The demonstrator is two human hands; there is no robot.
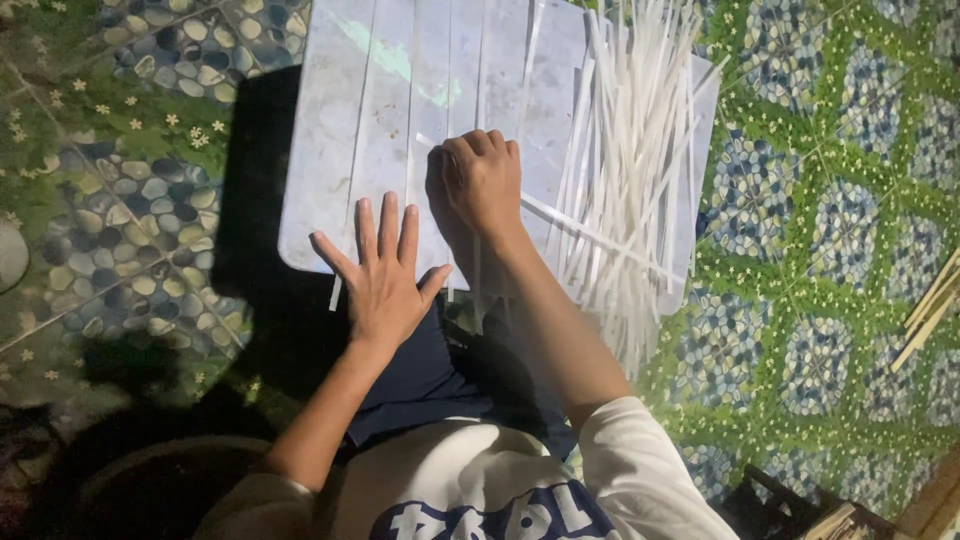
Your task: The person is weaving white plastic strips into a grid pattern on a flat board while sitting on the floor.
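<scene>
Your left hand (383,268) lies flat, palm down, fingers spread wide and pointing away from you, pressing on the near edge of the pale board (330,150) that serves as your worktop on the floor. Your right hand (483,180) sits just beside it and a little farther out, curled into a loose fist with the knuckles up; it appears to pinch something against the board, but the grip is hidden under the fingers, so you cannot tell what it holds. Flat white strips (440,90) lie side by side on the board, running away from you, directly under and beyond both hands. A single strip (590,235) crosses at a slant from under your right hand toward the right. A loose heap of thin white strips (630,150) rests on the board's right part, spilling past its near edge. The board lies on patterned vinyl flooring (820,200). Some tan sticks (930,305) are cut off at the right edge. The lower left is in deep shadow and hard to make out.
</scene>
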